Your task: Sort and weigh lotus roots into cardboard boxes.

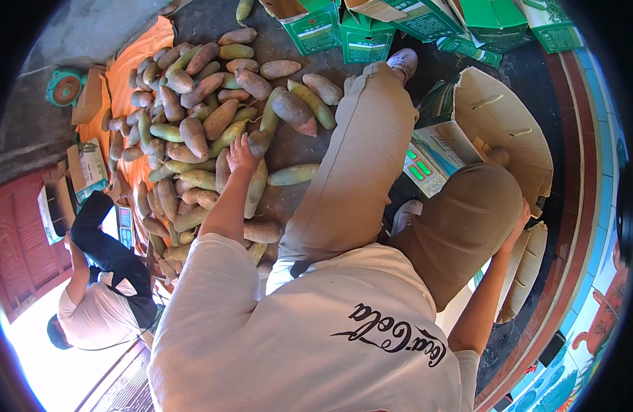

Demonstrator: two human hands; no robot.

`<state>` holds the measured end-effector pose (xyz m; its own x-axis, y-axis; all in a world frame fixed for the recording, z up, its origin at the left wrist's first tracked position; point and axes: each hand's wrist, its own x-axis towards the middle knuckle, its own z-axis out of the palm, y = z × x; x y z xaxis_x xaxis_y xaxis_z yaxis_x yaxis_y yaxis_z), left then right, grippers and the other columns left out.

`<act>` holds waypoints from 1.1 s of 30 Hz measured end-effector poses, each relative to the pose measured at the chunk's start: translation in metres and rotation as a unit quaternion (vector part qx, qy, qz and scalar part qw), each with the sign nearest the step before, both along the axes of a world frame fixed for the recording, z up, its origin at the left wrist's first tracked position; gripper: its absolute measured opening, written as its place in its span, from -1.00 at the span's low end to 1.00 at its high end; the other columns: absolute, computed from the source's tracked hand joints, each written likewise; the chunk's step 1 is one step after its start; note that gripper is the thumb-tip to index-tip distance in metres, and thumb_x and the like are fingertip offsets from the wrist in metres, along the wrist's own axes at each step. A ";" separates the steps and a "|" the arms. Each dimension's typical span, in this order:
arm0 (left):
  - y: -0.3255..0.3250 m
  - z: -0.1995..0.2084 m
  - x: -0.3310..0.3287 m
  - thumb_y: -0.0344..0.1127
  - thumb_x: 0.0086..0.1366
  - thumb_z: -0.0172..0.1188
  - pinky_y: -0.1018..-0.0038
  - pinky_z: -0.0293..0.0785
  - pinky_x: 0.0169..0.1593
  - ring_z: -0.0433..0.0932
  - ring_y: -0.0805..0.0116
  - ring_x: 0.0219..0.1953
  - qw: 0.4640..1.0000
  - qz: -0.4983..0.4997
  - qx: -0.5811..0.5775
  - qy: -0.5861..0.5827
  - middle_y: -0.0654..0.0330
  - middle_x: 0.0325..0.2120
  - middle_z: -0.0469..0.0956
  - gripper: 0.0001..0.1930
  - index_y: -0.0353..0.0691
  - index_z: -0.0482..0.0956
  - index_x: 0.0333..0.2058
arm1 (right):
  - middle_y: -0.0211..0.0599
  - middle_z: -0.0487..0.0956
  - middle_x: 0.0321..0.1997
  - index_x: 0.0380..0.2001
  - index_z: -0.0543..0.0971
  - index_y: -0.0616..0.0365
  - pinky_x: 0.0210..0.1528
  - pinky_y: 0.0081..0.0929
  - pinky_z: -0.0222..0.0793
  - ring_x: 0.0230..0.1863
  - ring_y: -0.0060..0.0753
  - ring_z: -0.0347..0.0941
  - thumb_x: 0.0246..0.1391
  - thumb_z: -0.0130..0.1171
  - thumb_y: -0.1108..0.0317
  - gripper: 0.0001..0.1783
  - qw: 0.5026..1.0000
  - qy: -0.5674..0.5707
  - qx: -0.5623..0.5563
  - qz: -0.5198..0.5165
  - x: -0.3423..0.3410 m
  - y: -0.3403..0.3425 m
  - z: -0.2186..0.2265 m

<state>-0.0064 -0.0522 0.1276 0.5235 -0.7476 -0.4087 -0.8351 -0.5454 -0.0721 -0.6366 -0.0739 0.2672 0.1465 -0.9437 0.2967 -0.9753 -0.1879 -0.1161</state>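
My left hand [242, 156] reaches forward onto a heap of long root vegetables [193, 130], green and purplish-brown like large radishes. Its fingers are spread, touching the heap beside the brown end of one root [259, 143]; none is visibly gripped. My right hand [521, 218] is down beside my right knee, next to an opened cardboard box [498, 113]. The knee covers much of that hand, so its fingers are mostly hidden. A brownish root [498, 157] shows inside the box. Between my legs stands a scale [420, 167] with a lit green display.
Several green cartons [368, 41] stand along the far side. An orange sheet [141, 48] lies under and behind the heap. At left, another person [100, 302] sits by a second scale [125, 223] and an open box [55, 209]. A tiled wall [591, 275] rises at right.
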 end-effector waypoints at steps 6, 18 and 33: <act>-0.035 -0.029 -0.002 -0.28 0.06 0.19 0.24 0.07 0.24 -0.04 0.22 0.29 0.994 -0.093 0.059 0.020 0.21 0.27 -0.07 -0.22 0.03 -0.02 0.23 | -0.16 0.40 -0.01 -0.03 0.38 0.18 0.13 -0.18 0.02 0.09 -0.06 0.21 -0.06 0.03 0.23 -0.52 1.000 -0.005 0.013 -0.013 0.001 0.002 -0.002; -0.021 -0.032 -0.028 -0.40 0.06 0.13 0.33 0.41 -0.05 0.36 0.21 0.02 0.977 -0.177 0.114 0.019 0.12 -0.09 0.35 -0.57 -0.02 0.29 -0.05 | -0.20 0.41 -0.04 -0.04 0.39 0.18 0.11 -0.19 0.05 0.07 -0.10 0.23 -0.07 0.05 0.26 -0.53 0.999 -0.008 0.024 -0.038 0.008 0.000 0.001; 0.000 -0.055 -0.045 -0.35 0.11 0.09 0.20 0.30 0.02 0.25 0.23 0.10 0.969 -0.209 0.131 -0.027 0.20 -0.04 0.31 -0.58 -0.02 0.31 0.00 | -0.13 0.40 -0.04 -0.08 0.42 0.20 0.10 -0.20 0.08 0.07 -0.04 0.22 -0.06 0.04 0.30 -0.58 0.997 -0.075 0.010 -0.031 -0.001 0.009 -0.009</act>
